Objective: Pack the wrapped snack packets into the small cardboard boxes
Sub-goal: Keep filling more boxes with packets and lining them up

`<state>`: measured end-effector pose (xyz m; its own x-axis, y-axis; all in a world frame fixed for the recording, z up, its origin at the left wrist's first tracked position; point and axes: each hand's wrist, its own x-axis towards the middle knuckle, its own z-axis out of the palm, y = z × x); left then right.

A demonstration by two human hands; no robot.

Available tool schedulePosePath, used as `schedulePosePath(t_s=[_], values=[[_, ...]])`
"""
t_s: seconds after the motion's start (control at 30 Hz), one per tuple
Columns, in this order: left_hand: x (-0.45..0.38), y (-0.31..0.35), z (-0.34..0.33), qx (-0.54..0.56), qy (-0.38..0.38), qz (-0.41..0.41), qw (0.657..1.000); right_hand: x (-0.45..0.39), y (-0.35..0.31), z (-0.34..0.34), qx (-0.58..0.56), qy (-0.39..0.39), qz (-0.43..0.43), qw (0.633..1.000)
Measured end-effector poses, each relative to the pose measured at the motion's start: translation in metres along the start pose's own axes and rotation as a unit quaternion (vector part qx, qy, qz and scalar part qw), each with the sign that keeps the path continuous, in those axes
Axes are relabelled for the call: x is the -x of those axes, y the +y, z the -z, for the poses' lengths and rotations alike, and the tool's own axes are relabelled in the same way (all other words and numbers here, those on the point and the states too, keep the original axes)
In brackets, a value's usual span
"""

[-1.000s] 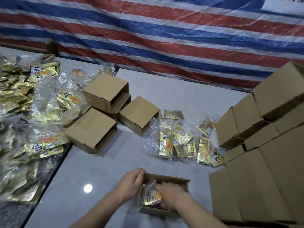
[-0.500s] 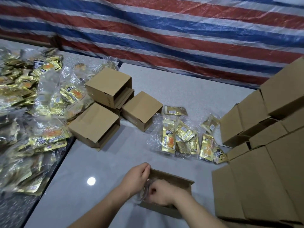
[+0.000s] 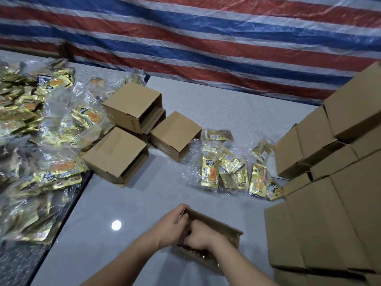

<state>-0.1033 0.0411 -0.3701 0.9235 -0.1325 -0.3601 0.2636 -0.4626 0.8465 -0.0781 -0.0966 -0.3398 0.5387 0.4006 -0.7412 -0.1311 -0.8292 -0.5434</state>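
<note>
The grip of the left hand is closed on the near-left wall of the open box, thumb over the rim, while the right hand is curled down inside it, apparently pressing a packet in; what its fingers hold cannot be told, the contents being hidden. More wrapped snack packets are seen lying on the worktop beyond the box, with a large heap at far left. They are judged light, soft and slippery in their crinkly clear wrap, best pinched at a sealed edge. The thin cardboard is likely to flex, so it is best steadied by its walls
</note>
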Motion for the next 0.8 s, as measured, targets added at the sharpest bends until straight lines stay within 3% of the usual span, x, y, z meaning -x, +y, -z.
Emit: schedulePosePath(t_s=[0.2,0.33,0.43,0.47,0.53,0.63,0.73,0.8], values=[[-0.009,0.001,-0.001,0.022,-0.008,0.015,1.000,-0.007,0.008,-0.011,-0.089,0.082,-0.038,0.992],[-0.010,-0.003,0.000,0.014,-0.026,0.001,1.000,-0.004,0.007,-0.012,-0.230,0.185,-0.094,0.951],[-0.010,-0.004,0.001,0.007,-0.032,-0.002,0.999,-0.005,0.016,-0.015,-0.163,0.247,-0.098,0.950],[-0.009,-0.006,0.002,0.004,-0.026,-0.005,1.000,-0.005,0.014,-0.017,-0.133,0.229,-0.105,0.959],[-0.006,-0.010,0.000,0.001,-0.019,-0.009,1.000,-0.004,0.008,-0.021,-0.130,0.114,-0.102,0.980],[-0.004,-0.011,-0.006,-0.011,-0.013,-0.017,1.000,-0.002,0.002,-0.013,-0.150,-0.011,-0.095,0.984],[-0.004,-0.007,-0.007,-0.029,-0.008,-0.010,1.000,0.004,0.009,-0.005,-0.114,0.012,-0.058,0.992],[-0.006,-0.004,-0.006,-0.052,-0.013,-0.009,0.999,0.011,0.022,0.001,-0.027,0.087,-0.042,0.995]])
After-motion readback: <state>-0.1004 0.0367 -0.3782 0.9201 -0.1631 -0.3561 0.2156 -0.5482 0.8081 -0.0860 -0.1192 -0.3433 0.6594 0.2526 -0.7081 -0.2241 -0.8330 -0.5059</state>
